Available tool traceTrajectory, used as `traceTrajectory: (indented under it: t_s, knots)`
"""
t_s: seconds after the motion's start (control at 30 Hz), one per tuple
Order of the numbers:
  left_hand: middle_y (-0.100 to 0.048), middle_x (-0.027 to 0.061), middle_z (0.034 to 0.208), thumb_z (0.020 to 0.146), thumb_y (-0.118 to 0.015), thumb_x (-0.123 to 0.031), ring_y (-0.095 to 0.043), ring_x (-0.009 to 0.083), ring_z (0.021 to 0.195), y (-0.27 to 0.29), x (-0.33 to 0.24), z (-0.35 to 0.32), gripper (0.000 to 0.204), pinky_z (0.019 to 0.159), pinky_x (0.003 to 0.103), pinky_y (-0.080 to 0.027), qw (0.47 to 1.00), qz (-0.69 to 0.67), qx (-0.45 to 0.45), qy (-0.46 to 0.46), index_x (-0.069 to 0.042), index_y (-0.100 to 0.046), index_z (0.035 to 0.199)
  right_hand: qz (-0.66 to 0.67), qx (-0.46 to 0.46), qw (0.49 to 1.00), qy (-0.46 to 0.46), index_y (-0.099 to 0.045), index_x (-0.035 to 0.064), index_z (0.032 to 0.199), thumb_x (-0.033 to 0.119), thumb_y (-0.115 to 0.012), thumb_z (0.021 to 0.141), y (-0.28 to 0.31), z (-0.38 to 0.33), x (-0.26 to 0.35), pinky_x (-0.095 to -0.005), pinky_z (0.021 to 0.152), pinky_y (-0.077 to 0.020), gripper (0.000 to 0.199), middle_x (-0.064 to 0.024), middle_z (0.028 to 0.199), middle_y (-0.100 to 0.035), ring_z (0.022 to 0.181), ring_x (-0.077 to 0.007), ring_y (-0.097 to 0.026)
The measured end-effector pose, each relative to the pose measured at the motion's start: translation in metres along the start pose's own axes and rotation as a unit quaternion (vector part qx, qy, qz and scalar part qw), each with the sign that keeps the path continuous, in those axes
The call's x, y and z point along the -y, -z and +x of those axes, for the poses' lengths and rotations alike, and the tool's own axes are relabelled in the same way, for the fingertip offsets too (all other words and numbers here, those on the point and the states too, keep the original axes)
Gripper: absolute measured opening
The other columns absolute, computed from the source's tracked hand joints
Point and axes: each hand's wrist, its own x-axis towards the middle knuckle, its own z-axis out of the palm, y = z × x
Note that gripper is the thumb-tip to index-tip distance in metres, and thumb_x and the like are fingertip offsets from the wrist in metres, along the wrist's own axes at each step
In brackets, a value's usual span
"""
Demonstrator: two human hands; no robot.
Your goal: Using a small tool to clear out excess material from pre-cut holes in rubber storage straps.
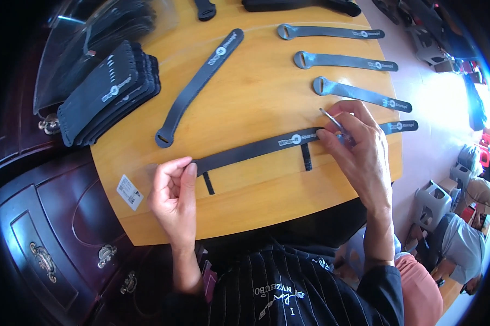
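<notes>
We keep the long dark strap (267, 145) flat across the near part of the wooden table (256, 98). Our left hand (174, 195) curls loosely, its thumb and forefinger pinching down the strap's left end. Our right hand (359, 146) closes around a thin metal tool (332, 120), whose tip meets the strap right of its middle. To do this well, we judge that the left hand should hold the strap taut while the tool works in short, controlled strokes. Our right hand hides the tool's tip, so we cannot tell what it does there. Two short tabs (307, 156) hang off the strap's near edge. Finished straps (359, 95) lie farther off, and a stack (109, 92) sits far left, partly under a clear plastic cover.
</notes>
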Motion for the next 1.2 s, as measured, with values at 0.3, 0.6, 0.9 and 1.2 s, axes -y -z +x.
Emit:
traceTrajectory:
  t_s: [0.3, 0.6, 0.9, 1.2]
  knots:
    - [-0.055, -0.0052, 0.071, 0.089, -0.065, 0.001, -0.043, -0.0015, 0.060, -0.0064, 0.0034, -0.0005, 0.009, 0.053, 0.014, -0.035, 1.000, -0.002, -0.003, -0.024, 0.001, -0.063, 0.097, 0.003, 0.000, 1.000, -0.023, -0.062, -0.0026, 0.093, 0.008, -0.069, 0.080, -0.0003, -0.0014, 0.0014, -0.0354, 0.070, -0.0482, 0.017, -0.0100, 0.103, -0.059, 0.081, -0.0261, -0.062]
    - [-0.054, -0.0043, 0.068, 0.088, -0.067, 0.001, -0.041, -0.0006, 0.057, -0.0067, 0.0065, 0.0012, 0.009, 0.051, 0.015, -0.033, 0.999, 0.018, -0.009, -0.037, 0.000, -0.064, 0.096, -0.014, -0.001, 1.000, -0.021, -0.062, -0.0020, 0.091, 0.008, -0.069, 0.081, -0.0005, -0.0019, 0.0013, -0.0360, 0.069, -0.0482, 0.016, -0.0098, 0.102, -0.059, 0.081, -0.0266, -0.062]
    - [-0.052, -0.0052, 0.068, 0.088, -0.066, 0.000, -0.041, -0.0006, 0.056, -0.0074, 0.0049, 0.0013, 0.009, 0.049, 0.015, -0.033, 0.998, 0.047, -0.014, -0.027, -0.001, -0.064, 0.097, -0.018, -0.016, 0.999, -0.029, -0.062, 0.0002, 0.089, 0.010, -0.069, 0.081, -0.0006, -0.0011, 0.0043, -0.0356, 0.070, -0.0501, 0.014, -0.0083, 0.100, -0.059, 0.080, -0.0276, -0.063]
    - [-0.050, -0.0071, 0.073, 0.089, -0.066, -0.004, -0.041, -0.0011, 0.063, -0.0102, -0.0004, -0.0008, 0.010, 0.055, 0.014, -0.032, 0.997, 0.076, -0.004, -0.004, -0.002, -0.063, 0.099, -0.033, -0.012, 0.999, -0.018, -0.059, 0.0013, 0.087, 0.009, -0.067, 0.082, -0.0021, -0.0014, 0.0055, -0.0378, 0.068, -0.0506, 0.012, -0.0090, 0.098, -0.057, 0.078, -0.0294, -0.062]
